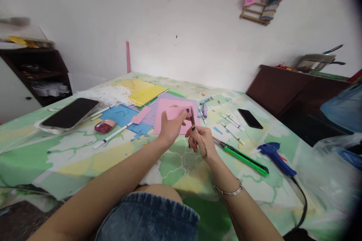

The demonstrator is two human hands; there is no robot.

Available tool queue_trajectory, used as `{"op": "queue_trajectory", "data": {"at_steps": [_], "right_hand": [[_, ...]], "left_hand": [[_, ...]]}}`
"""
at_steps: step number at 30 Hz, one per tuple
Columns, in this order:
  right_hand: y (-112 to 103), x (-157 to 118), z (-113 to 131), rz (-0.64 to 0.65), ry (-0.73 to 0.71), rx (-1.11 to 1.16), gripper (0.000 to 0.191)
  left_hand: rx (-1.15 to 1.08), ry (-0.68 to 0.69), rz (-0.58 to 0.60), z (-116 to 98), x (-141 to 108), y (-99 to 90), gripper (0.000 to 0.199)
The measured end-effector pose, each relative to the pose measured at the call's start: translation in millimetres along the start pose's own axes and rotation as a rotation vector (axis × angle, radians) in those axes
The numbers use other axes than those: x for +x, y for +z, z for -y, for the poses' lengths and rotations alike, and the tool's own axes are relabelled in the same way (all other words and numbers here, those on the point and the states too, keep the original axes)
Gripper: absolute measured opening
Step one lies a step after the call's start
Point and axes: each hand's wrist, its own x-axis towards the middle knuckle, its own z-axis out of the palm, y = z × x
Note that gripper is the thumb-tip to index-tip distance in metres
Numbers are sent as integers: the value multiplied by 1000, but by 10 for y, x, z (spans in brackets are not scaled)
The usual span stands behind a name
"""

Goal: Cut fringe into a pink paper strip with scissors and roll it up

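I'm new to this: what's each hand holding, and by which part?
The right hand grips scissors by their handles; the left hand pinches pink paper near the blades.

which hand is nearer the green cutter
Right. The right hand, holding scissors, is just left of the green cutter; the left hand is farther left, holding pink paper.

From the right hand [201, 139], bare table [186, 175] leaves passage at seven o'clock; the green cutter [245, 159] bars four o'clock, the blue glue gun [278, 159] lies beyond, and markers [232, 133] obstruct three.
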Motion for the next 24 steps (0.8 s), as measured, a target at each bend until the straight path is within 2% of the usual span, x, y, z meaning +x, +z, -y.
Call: {"op": "queue_trajectory", "data": {"at_steps": [11, 24], "right_hand": [[-2, 14, 6, 1, 7, -8, 54], [-2, 2, 12, 5, -5, -25, 53]], "left_hand": [[-5, -3, 8, 23, 25, -4, 20], [22, 71, 41, -85, -22, 6, 13]]}}
